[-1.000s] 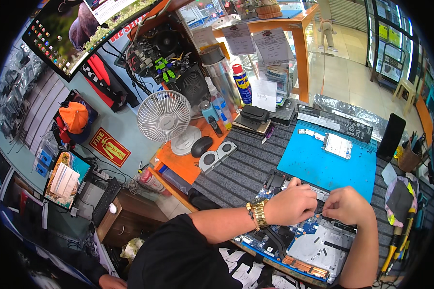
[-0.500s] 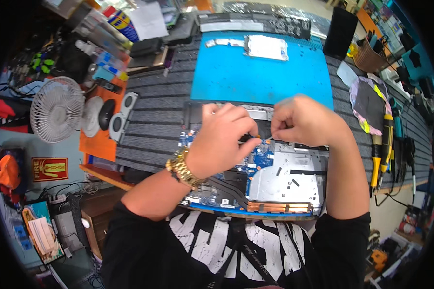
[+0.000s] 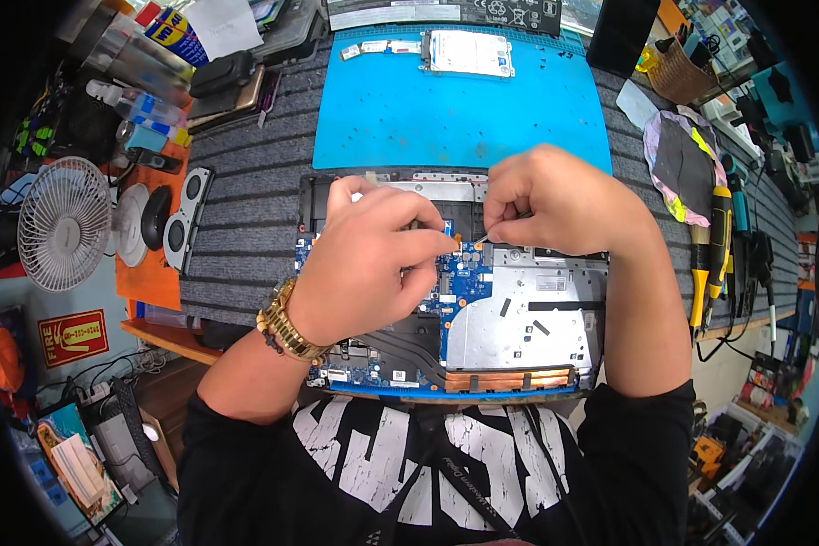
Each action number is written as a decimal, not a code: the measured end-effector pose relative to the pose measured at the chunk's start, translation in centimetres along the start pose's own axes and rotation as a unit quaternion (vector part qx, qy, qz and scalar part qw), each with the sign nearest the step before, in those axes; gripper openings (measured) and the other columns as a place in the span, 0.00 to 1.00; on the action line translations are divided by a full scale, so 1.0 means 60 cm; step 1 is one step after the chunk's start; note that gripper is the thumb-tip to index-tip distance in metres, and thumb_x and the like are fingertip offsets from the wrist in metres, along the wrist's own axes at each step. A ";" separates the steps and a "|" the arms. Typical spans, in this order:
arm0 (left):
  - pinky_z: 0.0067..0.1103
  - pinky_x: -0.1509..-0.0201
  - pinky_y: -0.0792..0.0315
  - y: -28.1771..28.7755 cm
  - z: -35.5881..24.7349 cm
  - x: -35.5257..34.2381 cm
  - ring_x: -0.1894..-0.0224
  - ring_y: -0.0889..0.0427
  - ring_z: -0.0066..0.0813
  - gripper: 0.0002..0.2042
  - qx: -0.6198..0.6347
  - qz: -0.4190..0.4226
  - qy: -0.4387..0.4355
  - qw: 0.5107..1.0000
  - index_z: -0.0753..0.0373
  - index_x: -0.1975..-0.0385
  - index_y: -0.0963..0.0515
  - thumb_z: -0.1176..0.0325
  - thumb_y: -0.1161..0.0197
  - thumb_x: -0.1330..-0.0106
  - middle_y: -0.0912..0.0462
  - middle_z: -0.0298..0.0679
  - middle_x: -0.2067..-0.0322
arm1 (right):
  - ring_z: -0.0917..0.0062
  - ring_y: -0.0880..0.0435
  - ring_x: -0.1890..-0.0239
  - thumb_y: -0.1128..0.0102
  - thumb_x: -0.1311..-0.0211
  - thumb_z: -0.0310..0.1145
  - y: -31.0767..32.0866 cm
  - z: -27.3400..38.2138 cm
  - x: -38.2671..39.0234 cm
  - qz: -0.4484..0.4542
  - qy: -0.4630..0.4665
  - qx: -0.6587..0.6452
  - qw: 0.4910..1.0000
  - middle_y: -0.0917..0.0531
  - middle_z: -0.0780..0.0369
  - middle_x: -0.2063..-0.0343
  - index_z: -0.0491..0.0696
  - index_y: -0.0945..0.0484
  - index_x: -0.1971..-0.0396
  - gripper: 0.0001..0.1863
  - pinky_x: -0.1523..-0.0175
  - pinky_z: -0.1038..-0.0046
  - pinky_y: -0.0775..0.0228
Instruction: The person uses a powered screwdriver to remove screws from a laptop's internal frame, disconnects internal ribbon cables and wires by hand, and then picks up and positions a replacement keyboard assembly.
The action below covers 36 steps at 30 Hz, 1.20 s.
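Observation:
An opened laptop base [image 3: 537, 338] lies in front of me, its blue circuit board [image 3: 465, 273] and copper heat pipes [image 3: 510, 378] exposed. My left hand [image 3: 370, 253], with a gold watch [image 3: 288, 328] on its wrist, is over the board's left part. Its index finger reaches to a small orange ribbon [image 3: 459, 240], the thumb bent apart below; the other fingertips are hidden. Just right of the ribbon, my right hand [image 3: 541, 205] is closed in a pinch. A thin pointed thing [image 3: 480, 243] sticks out of it down to the board; most of it is covered.
Beyond the laptop is a blue mat [image 3: 455, 118] bearing a drive [image 3: 469, 53]. A long black battery [image 3: 446, 13] lies behind it. Speakers [image 3: 187, 218] and a white fan [image 3: 66, 226] are at left. Yellow-black screwdrivers [image 3: 719, 241] and a cloth [image 3: 678, 168] lie at right.
The view has shifted, so the bench appears further left and higher. My left thumb has drawn back from the index fingertip. The right hand keeps its pinch beside the ribbon.

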<state>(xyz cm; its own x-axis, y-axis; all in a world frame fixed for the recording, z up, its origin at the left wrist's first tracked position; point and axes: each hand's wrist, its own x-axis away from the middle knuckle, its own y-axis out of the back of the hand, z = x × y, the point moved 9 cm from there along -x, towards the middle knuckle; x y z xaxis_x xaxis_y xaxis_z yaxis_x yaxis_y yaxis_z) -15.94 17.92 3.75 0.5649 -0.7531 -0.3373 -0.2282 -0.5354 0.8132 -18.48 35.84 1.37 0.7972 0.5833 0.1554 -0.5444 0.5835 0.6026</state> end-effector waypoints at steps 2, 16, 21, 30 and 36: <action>0.48 0.29 0.33 -0.001 -0.008 0.002 0.47 0.12 0.35 0.13 -0.008 0.007 -0.025 1.000 0.50 0.56 0.04 0.73 0.23 0.39 0.11 0.30 0.53 | 0.75 0.13 0.70 0.17 0.35 0.24 0.001 0.001 0.001 -0.003 -0.001 0.003 1.000 0.12 0.60 0.67 0.40 0.07 0.63 0.05 0.64 0.70 0.20; 0.50 0.27 0.35 -0.004 -0.007 -0.005 0.42 0.13 0.38 0.12 0.005 0.013 -0.005 1.000 0.53 0.53 0.05 0.72 0.22 0.36 0.12 0.31 0.51 | 0.79 0.13 0.70 0.17 0.34 0.25 0.004 0.006 0.000 -0.032 -0.011 0.026 0.999 0.11 0.61 0.67 0.40 0.08 0.62 0.07 0.64 0.72 0.20; 0.38 0.32 0.34 -0.012 0.016 -0.018 0.44 0.15 0.36 0.10 0.023 0.031 0.054 0.998 0.56 0.50 0.06 0.70 0.22 0.29 0.11 0.33 0.51 | 0.81 0.15 0.72 0.17 0.33 0.27 0.010 -0.011 0.003 -0.017 -0.067 -0.010 0.998 0.11 0.63 0.71 0.41 0.08 0.62 0.07 0.65 0.72 0.22; 0.35 0.36 0.33 -0.029 0.037 -0.054 0.49 0.13 0.34 0.03 0.026 0.125 0.073 0.989 0.54 0.60 0.08 0.67 0.20 0.29 0.12 0.30 0.56 | 0.81 0.17 0.74 0.17 0.33 0.28 0.010 -0.010 -0.001 -0.016 -0.033 -0.002 0.999 0.12 0.64 0.75 0.41 0.08 0.62 0.08 0.67 0.72 0.24; 0.36 0.33 0.33 -0.035 0.041 -0.072 0.50 0.13 0.36 0.04 0.082 0.157 0.079 0.981 0.56 0.60 0.08 0.68 0.20 0.30 0.13 0.33 0.59 | 0.80 0.15 0.74 0.18 0.33 0.29 0.009 -0.013 -0.002 -0.013 -0.035 0.015 0.999 0.11 0.62 0.75 0.40 0.08 0.62 0.08 0.66 0.71 0.23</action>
<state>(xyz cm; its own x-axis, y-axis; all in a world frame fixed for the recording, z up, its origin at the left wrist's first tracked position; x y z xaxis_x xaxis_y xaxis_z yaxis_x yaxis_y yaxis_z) -19.83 21.36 2.32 0.5595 -0.8288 0.0050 -0.5277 -0.3515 0.7733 -19.07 36.51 1.06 0.8278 0.5264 0.1941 -0.5165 0.5798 0.6302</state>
